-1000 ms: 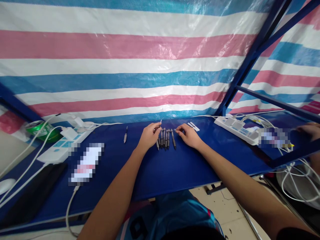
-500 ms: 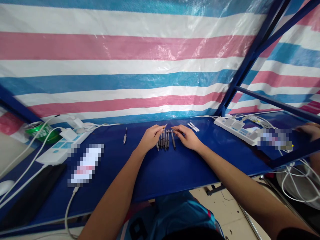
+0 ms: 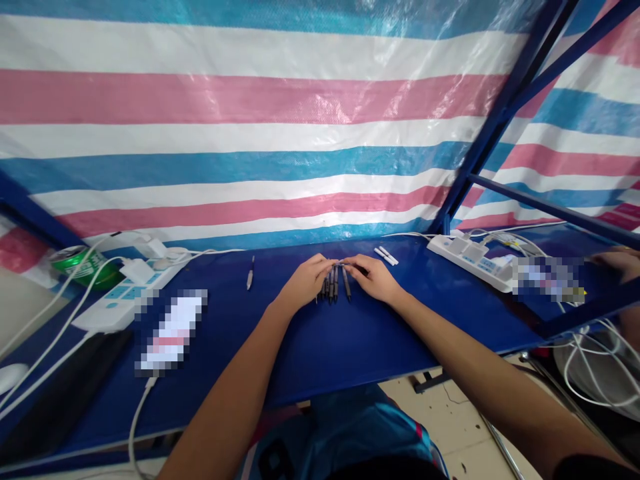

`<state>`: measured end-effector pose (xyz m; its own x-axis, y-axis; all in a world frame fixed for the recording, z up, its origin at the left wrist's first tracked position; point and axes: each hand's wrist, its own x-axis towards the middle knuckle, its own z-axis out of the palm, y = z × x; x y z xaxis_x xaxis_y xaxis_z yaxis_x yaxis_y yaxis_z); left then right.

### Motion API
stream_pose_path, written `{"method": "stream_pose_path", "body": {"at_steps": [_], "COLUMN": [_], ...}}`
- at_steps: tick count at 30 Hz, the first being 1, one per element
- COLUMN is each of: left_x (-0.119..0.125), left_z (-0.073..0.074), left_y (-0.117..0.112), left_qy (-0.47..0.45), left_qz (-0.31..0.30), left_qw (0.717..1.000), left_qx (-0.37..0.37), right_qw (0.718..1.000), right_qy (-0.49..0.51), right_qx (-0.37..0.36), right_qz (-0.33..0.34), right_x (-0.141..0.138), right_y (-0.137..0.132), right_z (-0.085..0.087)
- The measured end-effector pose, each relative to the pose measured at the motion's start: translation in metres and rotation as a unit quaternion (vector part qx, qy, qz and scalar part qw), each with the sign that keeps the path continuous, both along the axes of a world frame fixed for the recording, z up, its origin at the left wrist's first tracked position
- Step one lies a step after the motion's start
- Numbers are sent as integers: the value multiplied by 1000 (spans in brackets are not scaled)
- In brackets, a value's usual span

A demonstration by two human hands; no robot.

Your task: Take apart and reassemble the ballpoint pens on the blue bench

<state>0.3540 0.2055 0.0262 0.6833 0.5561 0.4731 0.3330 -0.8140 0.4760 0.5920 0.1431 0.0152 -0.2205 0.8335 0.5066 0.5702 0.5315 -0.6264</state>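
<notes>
Several dark pens (image 3: 334, 288) lie side by side in a row on the blue table (image 3: 325, 347). My left hand (image 3: 306, 283) and my right hand (image 3: 376, 277) meet just above the far ends of that row. Both are closed in a pinch on the two ends of a thin pen (image 3: 342, 265) held between their fingertips. The fingers hide most of it. One more pen (image 3: 250, 272) lies alone to the left. Two short white pieces (image 3: 386, 255) lie to the right of my right hand.
A white power strip (image 3: 117, 299) with cables and a green can (image 3: 80, 260) are at the left, beside a blurred phone (image 3: 170, 330). Another power strip (image 3: 470, 257) with plugs is at the right. Another person's hand (image 3: 620, 260) shows at the far right. A striped tarp hangs behind.
My hands have come together over the pens. The left hand brought its pen right and down, and the right hand's fingertips now touch its end.
</notes>
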Motion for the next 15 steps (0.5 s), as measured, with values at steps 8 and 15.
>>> {"method": "stream_pose_path", "body": {"at_steps": [8, 15], "left_x": [1, 4], "left_z": [-6, -9], "left_y": [1, 0], "left_qy": [17, 43], "left_qz": [-11, -17], "left_qw": [999, 996], "left_qx": [35, 76], "right_qw": [999, 1000], "right_qy": [9, -12], "right_qx": [-9, -15], "right_qz": [-30, -9], "right_x": [1, 0], "right_y": [3, 1], "right_z": [-6, -4]}}
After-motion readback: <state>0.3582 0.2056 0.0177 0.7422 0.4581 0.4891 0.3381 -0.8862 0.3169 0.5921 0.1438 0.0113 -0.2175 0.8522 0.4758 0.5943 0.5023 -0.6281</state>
